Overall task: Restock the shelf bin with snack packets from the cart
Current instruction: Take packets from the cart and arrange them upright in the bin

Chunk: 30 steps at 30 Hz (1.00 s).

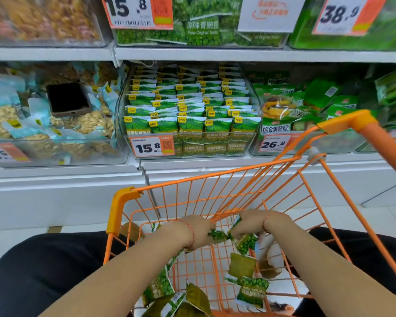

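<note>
Both my hands are down inside the orange wire cart [119,202]. My left hand [198,231] grips a small green pea snack packet [218,236]. My right hand [249,223] holds another green packet [245,242] that hangs below its fingers. Several more green packets [253,290] lie loose on the cart's bottom. Straight ahead on the middle shelf stands the clear bin [190,154] with a 15.8 price tag, packed with neat rows of the same green packets.
Left of the bin, a clear bin of nut packs [55,152] has a dark phone [68,99] lying on top. Right of it sits a bin of mixed green bags [281,147]. The cart handle [380,143] rises at the right. A shelf above [192,53] carries more green packs.
</note>
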### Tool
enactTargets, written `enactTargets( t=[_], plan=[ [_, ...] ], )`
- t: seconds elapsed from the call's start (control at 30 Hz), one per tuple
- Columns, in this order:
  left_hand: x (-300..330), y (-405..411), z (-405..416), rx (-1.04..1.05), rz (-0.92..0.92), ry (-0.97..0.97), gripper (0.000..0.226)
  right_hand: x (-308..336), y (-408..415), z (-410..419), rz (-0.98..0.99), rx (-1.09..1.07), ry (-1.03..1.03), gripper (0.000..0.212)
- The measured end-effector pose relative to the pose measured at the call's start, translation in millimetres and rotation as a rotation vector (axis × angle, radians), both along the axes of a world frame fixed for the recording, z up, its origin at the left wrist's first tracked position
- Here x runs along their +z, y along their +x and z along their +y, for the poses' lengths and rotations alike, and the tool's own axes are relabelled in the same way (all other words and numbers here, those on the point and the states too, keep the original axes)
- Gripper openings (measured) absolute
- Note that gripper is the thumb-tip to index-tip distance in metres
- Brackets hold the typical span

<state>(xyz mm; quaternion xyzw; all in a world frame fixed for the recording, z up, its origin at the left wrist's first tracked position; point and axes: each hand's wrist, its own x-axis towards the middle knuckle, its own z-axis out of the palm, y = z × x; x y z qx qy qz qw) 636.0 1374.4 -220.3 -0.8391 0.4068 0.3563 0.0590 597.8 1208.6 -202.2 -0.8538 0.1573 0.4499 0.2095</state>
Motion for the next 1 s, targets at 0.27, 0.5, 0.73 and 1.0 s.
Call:
enactTargets(
  t=[0.27, 0.5, 0.73, 1.0],
  plan=[
    [129.2, 22.8, 52.5, 0.241, 0.013, -0.336, 0.042, 113.4, -8.8, -2.6, -0.408, -0.266, 0.282, 0.074],
    [158.3, 4.3, 52.3, 0.387, -0.484, -0.979, 0.039, 128.6, -18.8, 6.8, -0.801, -0.546, 0.744, 0.054],
    [123.8, 4.7, 31.7, 0.794, -0.096, -1.327, 0.03, 92.7, -28.7, 22.2, -0.881, -0.793, 0.913, 0.024],
    [143.8, 34.5, 51.6, 0.545, 0.226, -0.88, 0.043, 76.3, -29.7, 13.3, -0.928, -0.719, 0.799, 0.062]
  ],
)
